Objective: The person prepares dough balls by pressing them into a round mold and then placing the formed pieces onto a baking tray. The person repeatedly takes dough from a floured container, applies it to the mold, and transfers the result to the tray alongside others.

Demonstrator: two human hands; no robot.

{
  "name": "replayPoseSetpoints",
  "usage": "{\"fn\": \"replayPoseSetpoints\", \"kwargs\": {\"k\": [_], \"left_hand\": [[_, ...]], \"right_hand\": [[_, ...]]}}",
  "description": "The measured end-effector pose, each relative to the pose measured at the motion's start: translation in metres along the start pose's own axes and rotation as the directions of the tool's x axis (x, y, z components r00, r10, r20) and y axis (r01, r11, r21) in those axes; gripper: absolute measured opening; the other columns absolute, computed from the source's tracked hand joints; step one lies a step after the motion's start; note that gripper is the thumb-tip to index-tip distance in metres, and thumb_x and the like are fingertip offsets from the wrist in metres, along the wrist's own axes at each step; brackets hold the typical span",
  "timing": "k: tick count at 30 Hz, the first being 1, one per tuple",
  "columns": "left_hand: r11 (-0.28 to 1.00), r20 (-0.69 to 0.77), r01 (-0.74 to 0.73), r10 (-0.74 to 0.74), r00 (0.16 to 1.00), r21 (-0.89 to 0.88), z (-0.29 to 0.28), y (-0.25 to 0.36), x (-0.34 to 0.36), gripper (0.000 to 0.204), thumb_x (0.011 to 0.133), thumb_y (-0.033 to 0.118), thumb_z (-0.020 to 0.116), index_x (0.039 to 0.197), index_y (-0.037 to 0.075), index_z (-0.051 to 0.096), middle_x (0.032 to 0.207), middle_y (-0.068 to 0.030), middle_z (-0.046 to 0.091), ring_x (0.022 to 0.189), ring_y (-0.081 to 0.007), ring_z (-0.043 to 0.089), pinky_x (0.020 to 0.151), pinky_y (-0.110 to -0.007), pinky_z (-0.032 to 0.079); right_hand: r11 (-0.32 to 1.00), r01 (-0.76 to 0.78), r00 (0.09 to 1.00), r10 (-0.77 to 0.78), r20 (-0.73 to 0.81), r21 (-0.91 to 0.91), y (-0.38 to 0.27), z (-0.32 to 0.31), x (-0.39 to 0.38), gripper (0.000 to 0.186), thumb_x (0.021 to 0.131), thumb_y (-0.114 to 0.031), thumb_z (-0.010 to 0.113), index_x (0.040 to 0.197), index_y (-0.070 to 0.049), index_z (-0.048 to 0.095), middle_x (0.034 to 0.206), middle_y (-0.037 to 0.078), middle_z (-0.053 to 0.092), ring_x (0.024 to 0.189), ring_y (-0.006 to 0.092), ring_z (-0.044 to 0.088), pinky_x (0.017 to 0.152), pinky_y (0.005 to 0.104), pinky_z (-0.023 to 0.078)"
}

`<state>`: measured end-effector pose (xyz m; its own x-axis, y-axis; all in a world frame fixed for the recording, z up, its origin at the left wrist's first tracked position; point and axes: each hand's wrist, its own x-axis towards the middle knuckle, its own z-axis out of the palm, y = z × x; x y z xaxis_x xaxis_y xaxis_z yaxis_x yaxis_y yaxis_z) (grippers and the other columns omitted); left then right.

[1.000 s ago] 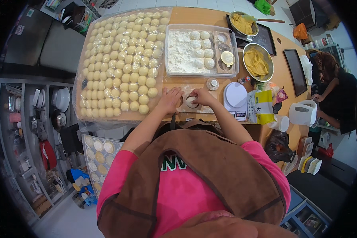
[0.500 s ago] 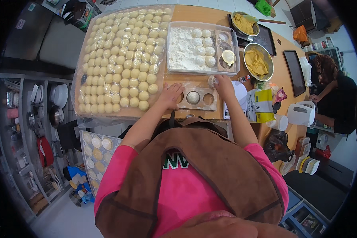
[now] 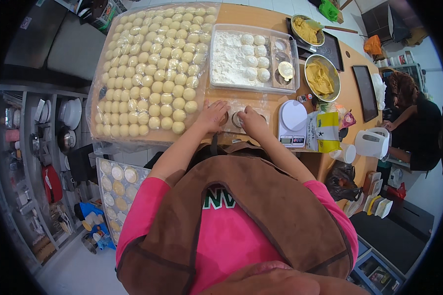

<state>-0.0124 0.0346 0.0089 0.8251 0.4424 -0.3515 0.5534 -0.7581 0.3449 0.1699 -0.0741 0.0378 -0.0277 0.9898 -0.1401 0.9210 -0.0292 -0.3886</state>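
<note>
My left hand [image 3: 213, 117] lies flat over the left end of a wooden mould [image 3: 259, 112] with round hollows, at the table's near edge. My right hand [image 3: 252, 121] is closed above the middle hollow, its fingers on a small round pale object [image 3: 237, 119] whose rim shows beside them. The hand hides most of that object and whatever lies beneath it. Just beyond the mould is a clear plastic tray [image 3: 253, 90] with white flour [image 3: 227, 55], several floured dough balls [image 3: 251, 61] and a second wooden mould [image 3: 281, 57] bearing a pale disc [image 3: 285, 71].
Rows of yellow dough balls [image 3: 155, 99] under plastic film fill the left. Right of the mould are a white scale [image 3: 293, 115], a yellow-and-white bag [image 3: 327, 129] and a bowl of yellow dough [image 3: 321, 77]. Another bowl [image 3: 306, 30] stands farther back. A person [image 3: 412, 123] works at the far right.
My right hand has moved left and nearer, carrying the round object from the mould's far right corner onto the middle hollow, where a floured ball showed. The scale is now uncovered. My left hand stays on the mould.
</note>
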Motion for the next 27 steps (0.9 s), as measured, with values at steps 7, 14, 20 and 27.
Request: {"fn": "replayPoseSetpoints", "kwargs": {"k": [7,14,20,27], "left_hand": [[1.0,0.012,-0.002,0.002,1.0,0.01,0.003,-0.001,0.0,0.098,0.062,0.033,0.085,0.145,0.017,0.036,0.154,-0.0061,0.031,0.144,-0.0252,0.027,0.116,-0.062,0.016],[1.0,-0.031,-0.015,0.014,0.999,-0.011,0.009,-0.004,0.0,0.097,0.061,0.03,0.085,0.145,0.016,0.037,0.154,-0.0056,0.032,0.143,-0.0253,0.028,0.115,-0.062,0.016],[1.0,-0.028,-0.015,0.015,1.0,-0.006,0.008,-0.004,0.0,0.099,0.06,0.03,0.086,0.145,0.017,0.036,0.154,-0.0055,0.032,0.143,-0.025,0.028,0.115,-0.062,0.016],[1.0,-0.022,-0.003,0.003,1.0,0.003,0.013,-0.006,0.002,0.101,0.061,0.031,0.087,0.146,0.017,0.034,0.154,-0.0052,0.031,0.144,-0.0241,0.027,0.115,-0.061,0.016]], "right_hand": [[0.998,0.036,0.997,-0.04,-0.066,-0.046,0.004,0.021,-0.001,0.015,0.08,-0.007,0.059,0.094,-0.012,0.064,0.093,0.011,0.058,0.089,0.0296,0.064,0.069,0.0421,0.054],[0.994,0.019,0.997,-0.028,-0.078,-0.112,-0.001,0.024,-0.001,0.014,0.079,-0.007,0.06,0.092,-0.011,0.064,0.092,0.01,0.058,0.088,0.0281,0.064,0.067,0.0411,0.054],[0.993,0.011,0.998,-0.019,-0.068,-0.114,-0.003,0.023,-0.001,0.016,0.078,-0.005,0.061,0.092,-0.009,0.064,0.092,0.012,0.058,0.088,0.0295,0.063,0.069,0.0419,0.053],[0.995,-0.048,0.999,0.047,0.013,0.082,0.0,0.006,0.0,0.028,0.077,-0.008,0.066,0.105,-0.01,0.068,0.098,0.015,0.06,0.094,0.0343,0.063,0.078,0.0443,0.052]]}}
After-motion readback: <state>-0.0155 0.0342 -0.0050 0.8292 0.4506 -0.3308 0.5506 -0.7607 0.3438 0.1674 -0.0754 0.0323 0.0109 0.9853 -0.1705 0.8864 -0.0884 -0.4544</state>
